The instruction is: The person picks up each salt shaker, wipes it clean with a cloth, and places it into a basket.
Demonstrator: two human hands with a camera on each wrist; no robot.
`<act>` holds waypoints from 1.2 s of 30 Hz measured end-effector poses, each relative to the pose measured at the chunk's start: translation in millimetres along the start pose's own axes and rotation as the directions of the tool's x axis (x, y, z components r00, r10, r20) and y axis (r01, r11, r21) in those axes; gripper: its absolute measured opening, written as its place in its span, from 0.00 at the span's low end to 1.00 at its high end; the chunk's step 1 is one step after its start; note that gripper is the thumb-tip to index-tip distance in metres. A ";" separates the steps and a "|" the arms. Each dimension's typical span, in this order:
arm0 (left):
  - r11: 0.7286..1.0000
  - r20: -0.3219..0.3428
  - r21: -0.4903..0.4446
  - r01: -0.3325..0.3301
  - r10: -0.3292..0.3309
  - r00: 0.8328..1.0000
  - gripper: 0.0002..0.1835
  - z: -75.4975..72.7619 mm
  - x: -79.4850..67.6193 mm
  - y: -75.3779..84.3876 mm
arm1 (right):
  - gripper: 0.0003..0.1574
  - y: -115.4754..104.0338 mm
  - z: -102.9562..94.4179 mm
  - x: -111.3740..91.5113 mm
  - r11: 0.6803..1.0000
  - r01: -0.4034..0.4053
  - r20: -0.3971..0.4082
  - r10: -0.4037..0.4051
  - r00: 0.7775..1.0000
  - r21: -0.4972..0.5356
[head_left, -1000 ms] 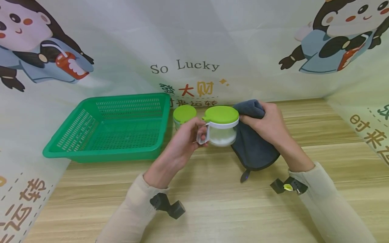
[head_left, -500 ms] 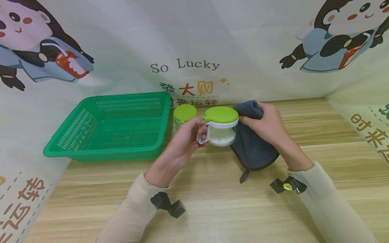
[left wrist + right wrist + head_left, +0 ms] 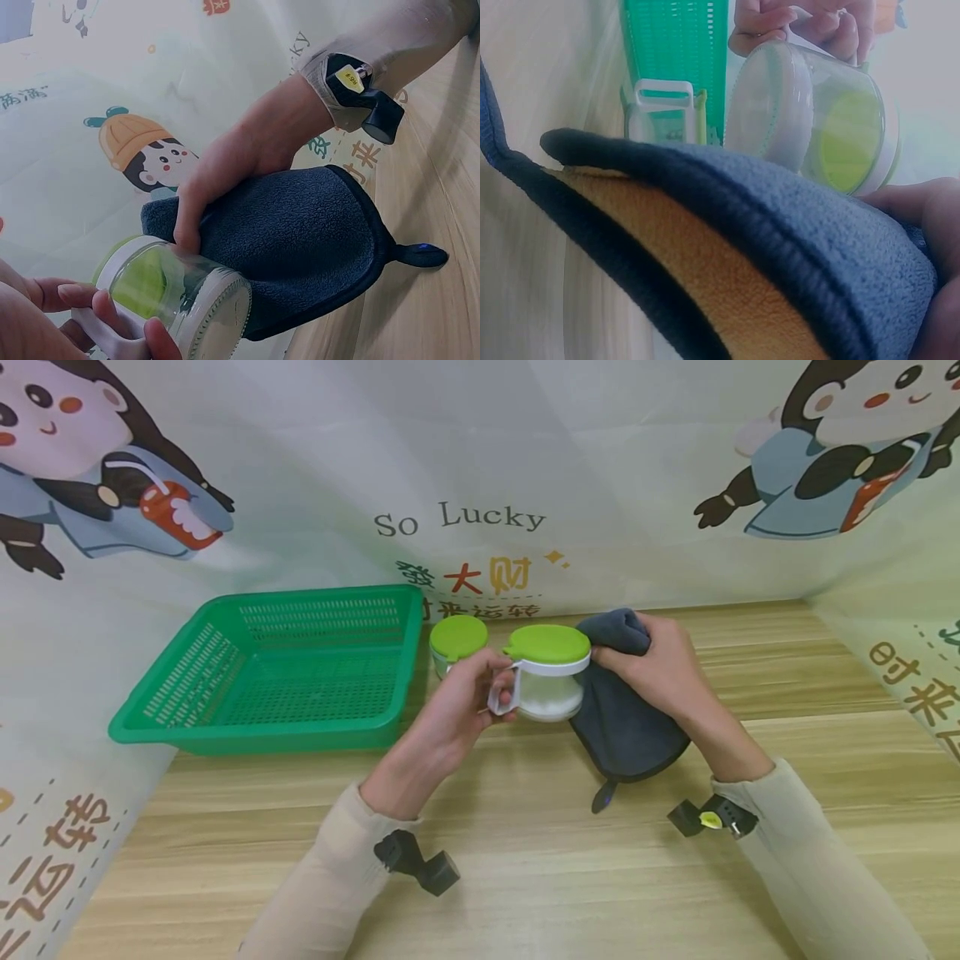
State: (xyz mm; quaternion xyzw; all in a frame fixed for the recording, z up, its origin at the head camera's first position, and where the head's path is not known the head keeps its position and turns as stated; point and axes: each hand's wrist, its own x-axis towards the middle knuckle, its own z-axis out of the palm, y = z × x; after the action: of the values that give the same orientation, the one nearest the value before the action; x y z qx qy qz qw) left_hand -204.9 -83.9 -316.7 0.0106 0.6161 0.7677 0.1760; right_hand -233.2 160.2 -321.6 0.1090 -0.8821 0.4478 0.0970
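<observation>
As your left hand (image 3: 457, 700) grips the jar (image 3: 551, 693) by its nine-o'clock handle (image 3: 513, 690) and your right hand (image 3: 660, 660) pinches the soft cloth (image 3: 630, 735), treat that jar, three o'clock from the basket (image 3: 285, 742), as probably slick, breakable; favour the handle.

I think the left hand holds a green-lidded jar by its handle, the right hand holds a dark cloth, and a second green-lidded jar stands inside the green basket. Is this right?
No: the second green-lidded jar stands outside the basket, beside it on the tabletop, as the head view shows. The left hand holds the other jar by its handle, and the right hand the dark cloth.
</observation>
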 end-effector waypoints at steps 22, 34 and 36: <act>1.000 -0.002 -0.014 0.006 -0.006 1.000 0.15 -0.4 0.1 -0.9 | 0.19 0.9 0.2 0.0 1.000 0.000 0.013 0.000 1.000 -0.007; 1.000 -0.006 -0.013 0.014 -0.014 1.000 0.16 -1.0 1.3 -1.1 | 0.20 0.0 0.6 0.0 1.000 -0.013 0.016 0.013 1.000 -0.017; 1.000 -0.007 -0.013 0.015 -0.016 1.000 0.16 -0.9 1.2 -0.9 | 0.20 0.8 1.2 0.3 1.000 -0.007 0.015 0.007 1.000 -0.018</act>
State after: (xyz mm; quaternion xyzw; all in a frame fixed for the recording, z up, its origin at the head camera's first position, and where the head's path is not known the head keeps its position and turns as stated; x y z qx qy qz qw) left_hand -206.0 -84.3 -318.0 0.0022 0.6119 0.7702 0.1800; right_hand -233.8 159.7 -322.8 0.1086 -0.8872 0.4394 0.0895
